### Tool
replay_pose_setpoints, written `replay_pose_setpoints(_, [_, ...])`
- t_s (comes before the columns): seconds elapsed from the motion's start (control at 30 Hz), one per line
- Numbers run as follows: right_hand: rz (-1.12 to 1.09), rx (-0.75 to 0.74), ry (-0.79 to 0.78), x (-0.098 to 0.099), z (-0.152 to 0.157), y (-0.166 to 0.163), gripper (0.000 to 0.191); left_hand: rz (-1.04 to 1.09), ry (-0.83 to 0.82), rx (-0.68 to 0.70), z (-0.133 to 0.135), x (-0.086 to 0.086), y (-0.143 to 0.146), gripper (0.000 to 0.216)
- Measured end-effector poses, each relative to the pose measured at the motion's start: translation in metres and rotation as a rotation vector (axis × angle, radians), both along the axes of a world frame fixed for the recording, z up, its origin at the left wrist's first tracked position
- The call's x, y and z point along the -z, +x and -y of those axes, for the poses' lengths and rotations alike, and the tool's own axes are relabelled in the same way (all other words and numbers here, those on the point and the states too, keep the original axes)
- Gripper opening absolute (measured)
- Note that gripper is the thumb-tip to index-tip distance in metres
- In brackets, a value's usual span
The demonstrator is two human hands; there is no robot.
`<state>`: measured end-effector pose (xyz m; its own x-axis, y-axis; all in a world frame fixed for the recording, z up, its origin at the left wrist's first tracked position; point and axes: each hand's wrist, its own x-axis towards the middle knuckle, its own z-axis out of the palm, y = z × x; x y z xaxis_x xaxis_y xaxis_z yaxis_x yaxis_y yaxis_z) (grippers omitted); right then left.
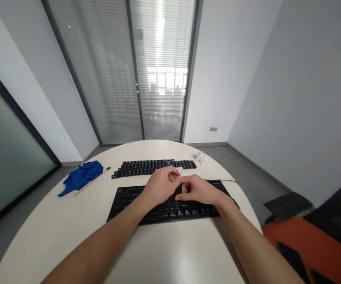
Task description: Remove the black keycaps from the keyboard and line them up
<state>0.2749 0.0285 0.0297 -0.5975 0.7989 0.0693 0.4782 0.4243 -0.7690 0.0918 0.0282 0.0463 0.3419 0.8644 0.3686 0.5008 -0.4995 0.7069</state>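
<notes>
My left hand [162, 184] and my right hand [199, 189] meet above a black keyboard [155, 217], with fingertips bent and pinched together. A thin, pale, wire-like piece [180, 172] shows at the fingers of my left hand; its kind is unclear. What lies between the fingertips is hidden. Much of the keyboard has bare key sockets, while several keycaps sit along its near edge. Behind it, loose black keycaps [140, 168] lie in rows on the table, partly covered by my left hand.
On the round white table [49, 232], a blue cloth [84, 175] lies at the left beside a thin-handled brush [92, 182]. Crumpled white tissue [200, 157] rests at the back right. The keyboard cable [229, 181] runs off to the right. An orange-seated chair [303, 244] stands at right.
</notes>
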Motion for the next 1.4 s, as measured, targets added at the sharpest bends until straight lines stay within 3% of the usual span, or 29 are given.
replay_pose_setpoints(0.27, [-0.149, -0.066, -0.286, 0.002, -0.001, 0.001, 0.037, 0.083, -0.150, 0.018, 0.003, 0.000, -0.004, 0.013])
replay_pose_setpoints(0.77, [-0.274, -0.044, -0.359, 0.006, -0.003, 0.005, 0.038, 0.068, -0.095, 0.077, 0.005, -0.009, -0.011, 0.011])
replay_pose_setpoints(1.07, [-0.248, -0.101, -0.463, 0.009, -0.004, 0.009, 0.042, 0.024, -0.150, 0.219, 0.006, -0.012, -0.016, 0.010])
replay_pose_setpoints(1.4, [-0.185, -0.111, -0.474, 0.005, -0.004, 0.013, 0.033, -0.044, -0.133, 0.264, 0.012, -0.020, -0.019, 0.013])
